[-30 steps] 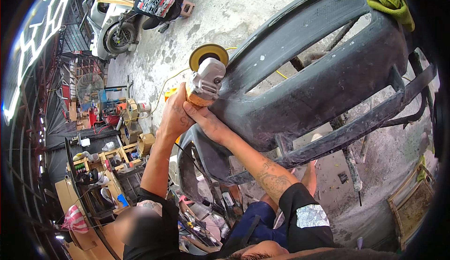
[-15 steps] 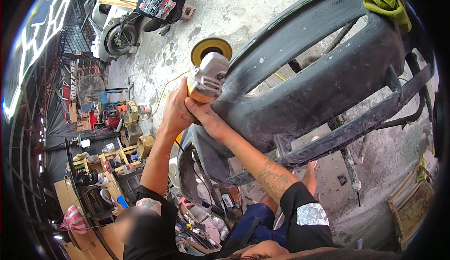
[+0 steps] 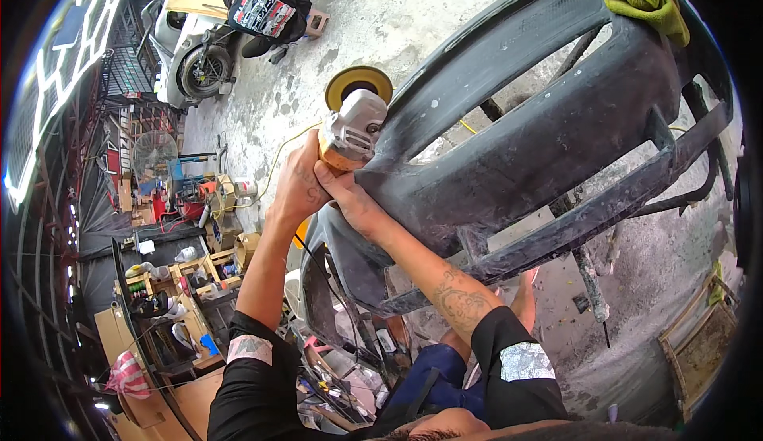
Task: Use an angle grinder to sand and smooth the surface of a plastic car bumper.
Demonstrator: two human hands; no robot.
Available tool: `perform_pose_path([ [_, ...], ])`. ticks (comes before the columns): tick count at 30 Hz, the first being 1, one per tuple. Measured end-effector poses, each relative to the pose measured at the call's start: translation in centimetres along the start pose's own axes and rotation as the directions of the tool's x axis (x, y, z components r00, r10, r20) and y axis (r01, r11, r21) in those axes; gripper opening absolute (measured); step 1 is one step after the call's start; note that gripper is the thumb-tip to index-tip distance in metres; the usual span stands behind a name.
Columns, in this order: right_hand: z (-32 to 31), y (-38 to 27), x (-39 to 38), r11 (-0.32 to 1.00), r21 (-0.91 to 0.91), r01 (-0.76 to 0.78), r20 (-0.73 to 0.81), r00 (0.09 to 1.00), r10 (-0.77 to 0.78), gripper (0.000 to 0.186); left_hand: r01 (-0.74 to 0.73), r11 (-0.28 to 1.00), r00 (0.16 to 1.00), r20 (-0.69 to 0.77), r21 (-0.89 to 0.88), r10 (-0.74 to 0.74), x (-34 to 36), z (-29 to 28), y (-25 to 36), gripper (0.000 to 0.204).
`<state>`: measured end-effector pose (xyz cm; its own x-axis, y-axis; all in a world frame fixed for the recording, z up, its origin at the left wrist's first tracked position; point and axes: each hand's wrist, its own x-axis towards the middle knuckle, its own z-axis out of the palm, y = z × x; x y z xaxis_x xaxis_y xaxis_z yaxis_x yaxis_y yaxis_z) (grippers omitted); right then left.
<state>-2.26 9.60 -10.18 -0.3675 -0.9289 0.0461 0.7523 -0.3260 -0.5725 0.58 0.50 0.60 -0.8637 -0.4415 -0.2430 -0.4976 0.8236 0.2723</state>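
Observation:
Both of my hands are wrapped round the body of an angle grinder [image 3: 353, 129], which has a grey metal head and an orange-yellow housing. At its far end sits a round yellow-rimmed disc [image 3: 337, 88]. My left hand [image 3: 301, 183] closes round the housing from the left. Beside it my right hand [image 3: 350, 203] holds the same housing from the right, close against a dark car bumper [image 3: 548, 151]. The grinder head overlaps the bumper's left end in view; whether the disc touches it I cannot tell. A black cord [image 3: 319, 264] hangs below my hands.
Dark stands [image 3: 588, 278] hold the bumper above the concrete floor. A green towel [image 3: 648, 0] drapes over its far right end. Far left, a person [image 3: 266, 16] crouches by a motorbike [image 3: 191, 59]. Wooden shelving [image 3: 187, 286] with bottles and tools stands at left.
The bumper and towel sit slightly further left in view. My hands keep the same hold on the grinder, which has hardly moved.

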Motion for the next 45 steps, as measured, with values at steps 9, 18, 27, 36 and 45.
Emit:
perform_pose_path([
  [9, 0.4, 0.8, 0.4, 0.994, 0.023, 0.107, -0.051, 0.993, -0.106, 0.081, -0.151, 0.988, 0.986, -0.064, 0.022, 0.152, 0.1, 0.5, -1.4, 0.069],
  [18, 0.6, 0.7, 0.3, 0.994, 0.037, 0.107, -0.059, 0.993, -0.105, 0.082, -0.221, 0.975, 0.968, -0.116, 0.016, 0.222, 0.9, 1.1, -2.9, 0.055],
  [27, 0.8, 0.8, 0.3, 0.997, 0.046, 0.068, -0.106, 0.992, -0.063, 0.078, -0.214, 0.977, 0.974, -0.075, -0.024, 0.212, 0.9, 0.5, -1.9, 0.051],
  [36, 0.8, 0.0, 0.0, 1.000, 0.000, 0.022, -0.122, 0.992, -0.021, 0.085, -0.260, 0.966, 0.961, -0.100, -0.004, 0.258, 0.9, 0.0, -0.3, 0.051],
  [45, 1.3, 0.5, 0.4, 0.994, 0.079, 0.074, -0.144, 0.988, -0.062, 0.072, -0.211, 0.975, 0.977, -0.052, -0.074, 0.207, 1.1, -0.2, -0.9, 0.065],
])
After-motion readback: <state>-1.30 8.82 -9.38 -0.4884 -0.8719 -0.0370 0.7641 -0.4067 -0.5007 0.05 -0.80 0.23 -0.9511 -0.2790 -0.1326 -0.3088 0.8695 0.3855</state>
